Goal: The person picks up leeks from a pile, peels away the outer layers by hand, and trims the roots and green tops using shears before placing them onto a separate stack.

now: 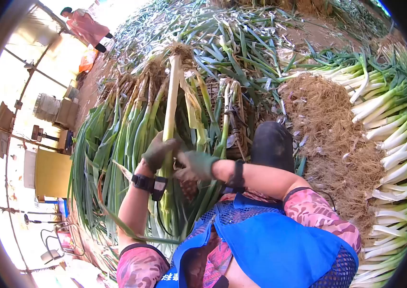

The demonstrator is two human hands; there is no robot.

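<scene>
My left hand (158,151), in a dark green glove, is closed around a long green onion (171,101). The onion stands nearly upright in this view, roots at the top, white shaft bare above the hand and green leaves running down below it. A loose yellowish outer leaf (191,105) hangs beside the shaft. Close to the right side of the onion is my gloved right hand (196,165), its fingers smeared by motion; I cannot tell whether they grip anything. Unpeeled green onions (126,105) lie in a heap around and behind my left hand.
Peeled white green onions (390,158) lie in a long row at the right, beside a mat of brown cut roots (333,139). Leaf scraps (242,38) cover the ground ahead. A dark boot or knee (273,144) is near my right arm. Another person (86,26) stands far left.
</scene>
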